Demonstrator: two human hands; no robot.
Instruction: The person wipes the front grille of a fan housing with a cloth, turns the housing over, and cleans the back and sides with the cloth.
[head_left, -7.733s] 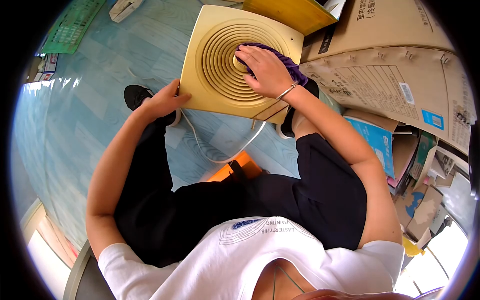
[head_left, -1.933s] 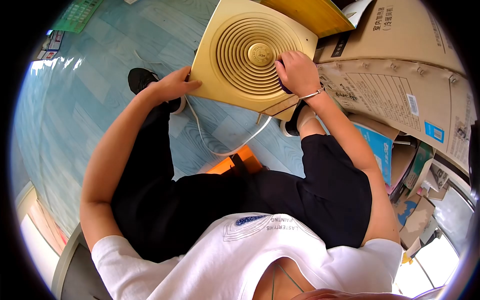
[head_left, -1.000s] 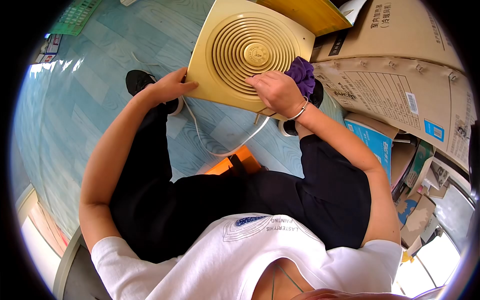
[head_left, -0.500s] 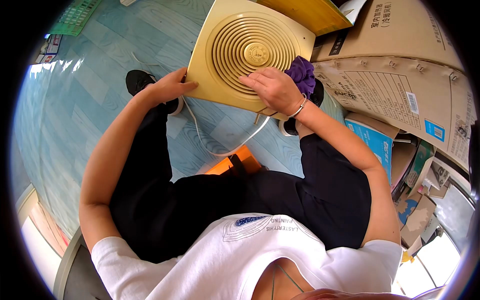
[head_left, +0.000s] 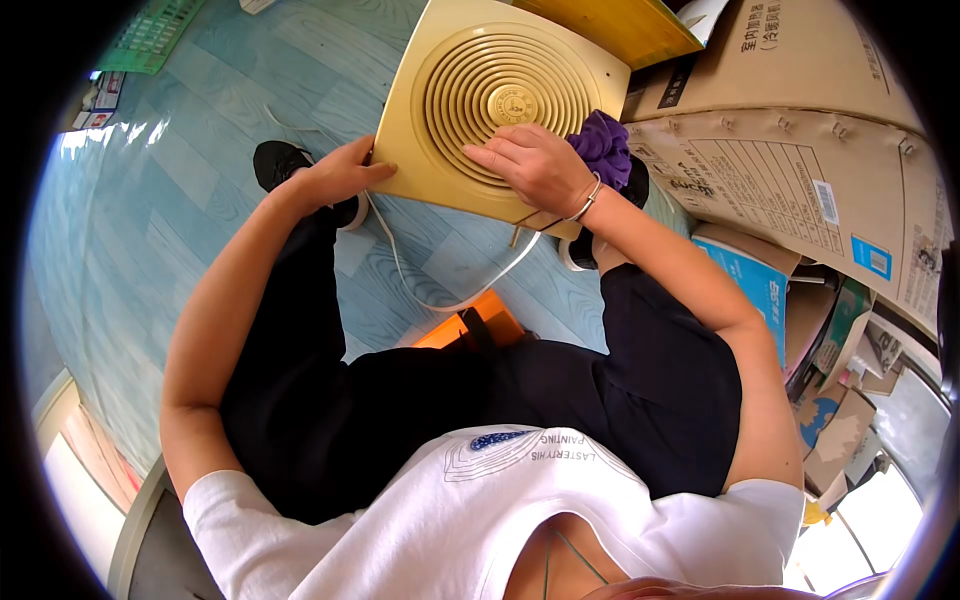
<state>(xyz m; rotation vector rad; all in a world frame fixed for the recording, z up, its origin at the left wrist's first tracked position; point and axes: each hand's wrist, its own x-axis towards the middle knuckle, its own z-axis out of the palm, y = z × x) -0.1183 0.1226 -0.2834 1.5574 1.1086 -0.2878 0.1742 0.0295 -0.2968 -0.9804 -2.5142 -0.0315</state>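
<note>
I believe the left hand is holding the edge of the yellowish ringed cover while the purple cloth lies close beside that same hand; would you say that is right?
Not quite: the purple cloth lies close beside the right hand, not the left hand, as the head view shows. The left hand is indeed holding the edge of the yellowish ringed cover.

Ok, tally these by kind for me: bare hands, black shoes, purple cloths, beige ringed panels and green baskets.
Bare hands, left hand and right hand: 2
Black shoes, one partly hidden: 2
Purple cloth: 1
Beige ringed panel: 1
Green basket: 1
Total: 7
</note>
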